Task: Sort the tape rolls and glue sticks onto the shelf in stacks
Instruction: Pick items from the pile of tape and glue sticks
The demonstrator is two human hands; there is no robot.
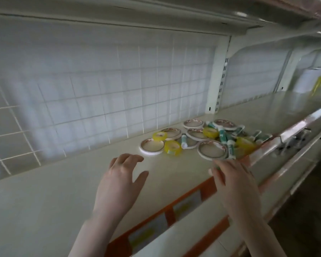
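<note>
A white wire grid panel [100,86] backs the unit, a slotted white upright [221,75] stands beside it, and an orange price strip [185,203] edges the front.

I see a pale shelf [63,191] carrying a loose pile toward two o'clock: flat white tape rolls [152,146], small yellow tape rolls [172,147] and green-white glue sticks [223,136], jumbled and overlapping.
</note>
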